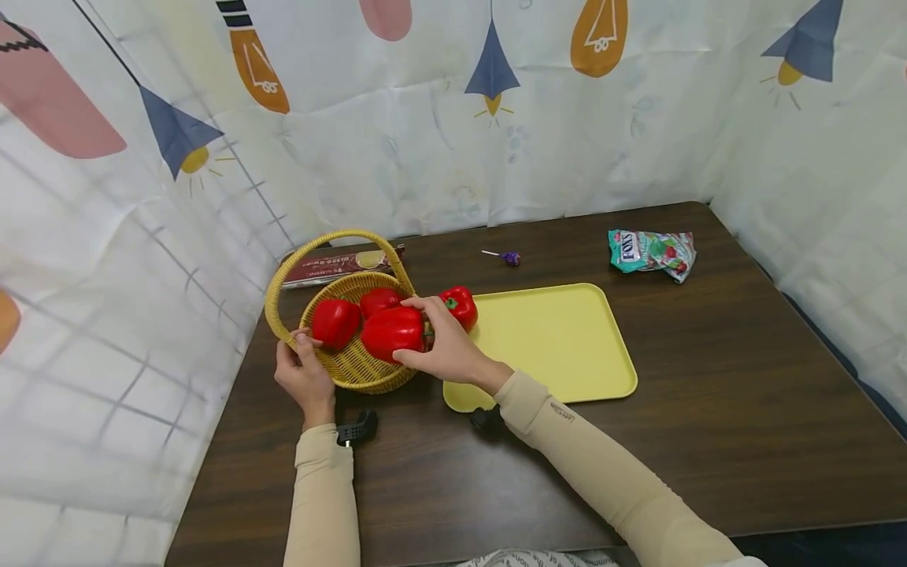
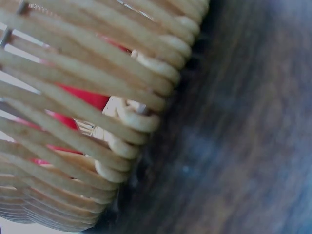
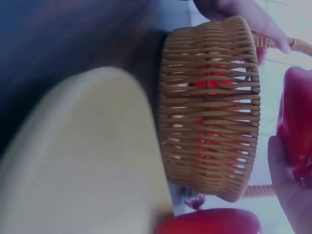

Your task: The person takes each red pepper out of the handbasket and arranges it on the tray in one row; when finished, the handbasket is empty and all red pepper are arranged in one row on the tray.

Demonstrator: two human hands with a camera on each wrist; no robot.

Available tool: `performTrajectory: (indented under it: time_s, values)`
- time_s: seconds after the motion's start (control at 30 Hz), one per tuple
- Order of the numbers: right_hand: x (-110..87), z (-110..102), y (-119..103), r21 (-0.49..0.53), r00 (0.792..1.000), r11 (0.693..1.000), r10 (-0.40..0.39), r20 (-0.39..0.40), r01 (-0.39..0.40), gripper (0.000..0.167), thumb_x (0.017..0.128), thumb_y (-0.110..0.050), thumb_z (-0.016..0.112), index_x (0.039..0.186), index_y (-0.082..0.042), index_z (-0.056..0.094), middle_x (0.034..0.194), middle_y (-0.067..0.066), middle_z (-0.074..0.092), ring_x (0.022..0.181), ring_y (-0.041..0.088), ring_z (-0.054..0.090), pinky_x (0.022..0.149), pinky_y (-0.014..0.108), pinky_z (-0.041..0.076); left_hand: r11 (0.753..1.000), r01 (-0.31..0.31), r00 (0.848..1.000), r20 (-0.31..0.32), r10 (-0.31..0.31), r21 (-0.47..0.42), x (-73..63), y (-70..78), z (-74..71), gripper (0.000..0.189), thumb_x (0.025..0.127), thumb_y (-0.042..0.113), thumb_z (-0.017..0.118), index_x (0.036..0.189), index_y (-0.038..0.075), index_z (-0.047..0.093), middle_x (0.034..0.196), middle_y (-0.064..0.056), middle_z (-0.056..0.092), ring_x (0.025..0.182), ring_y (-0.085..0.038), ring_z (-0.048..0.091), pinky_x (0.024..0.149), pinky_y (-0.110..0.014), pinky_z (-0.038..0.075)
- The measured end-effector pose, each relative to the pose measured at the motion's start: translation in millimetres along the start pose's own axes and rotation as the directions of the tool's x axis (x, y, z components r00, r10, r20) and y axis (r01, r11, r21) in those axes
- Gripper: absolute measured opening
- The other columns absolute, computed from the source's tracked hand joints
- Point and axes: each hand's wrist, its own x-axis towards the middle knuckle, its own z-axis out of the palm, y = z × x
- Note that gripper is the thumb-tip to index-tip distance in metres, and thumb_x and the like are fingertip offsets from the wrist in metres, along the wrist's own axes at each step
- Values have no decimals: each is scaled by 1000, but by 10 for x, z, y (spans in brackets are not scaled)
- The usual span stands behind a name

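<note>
A yellow wicker basket (image 1: 357, 368) with a tall hoop handle stands on the table's left side. My left hand (image 1: 306, 378) grips its near-left rim at the foot of the handle. Over the basket's opening, my right hand (image 1: 451, 350) holds a red bell pepper (image 1: 392, 334) between thumb and fingers; the right wrist view puts this pepper (image 3: 296, 119) above the rim. Two more red bell peppers, one at the left (image 1: 336, 323) and one at the back (image 1: 380, 300), lie inside. Another bell pepper (image 1: 462, 307) sits at the far-left corner of a yellow tray (image 1: 560, 342).
Behind the basket lies a dark red spaghetti packet (image 1: 326, 266). A purple-wrapped lollipop (image 1: 510, 257) is at the back middle, and a teal Fox's candy bag (image 1: 652, 252) at the back right. Printed cloth (image 1: 397, 157) hangs beyond the table's back edge.
</note>
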Motion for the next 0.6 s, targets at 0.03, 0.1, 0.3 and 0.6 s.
performTrajectory:
  time_s: [0.03,0.1,0.3,0.6]
  values:
    - [-28,-13,-1,-6,1000,1000,-9,7,9,73,79,-30,76,140,-15,39,131,0,43,115,16,48,84,29,53,1000,0,1000,-1,0,-2,0,1,2,22,95,9,51,94,-11,63,74,16,62,93,-24,61,88,-23,41]
    - [-83,-38,-3,-4,999,1000,-27,22,27,75,79,-30,77,141,-13,38,134,0,43,117,17,48,85,30,52,1000,-2,1000,-2,2,-1,-3,5,5,23,95,8,51,95,-12,63,75,14,62,92,-24,61,87,-23,41]
    - [-165,-132,-7,25,998,998,-51,31,50,74,81,-28,76,142,-12,38,137,1,45,115,18,50,85,36,53,1000,-3,1000,-3,3,-3,10,-6,3,26,96,12,52,95,-13,62,74,7,63,95,-39,57,86,-23,42]
    - [-154,-446,-37,27,994,997,-76,84,74,66,81,-23,78,137,-10,46,127,2,52,109,20,54,80,32,55,1000,-12,1000,4,12,-3,2,-43,-5,16,96,11,53,94,6,67,80,-33,59,94,-43,56,85,-22,43]
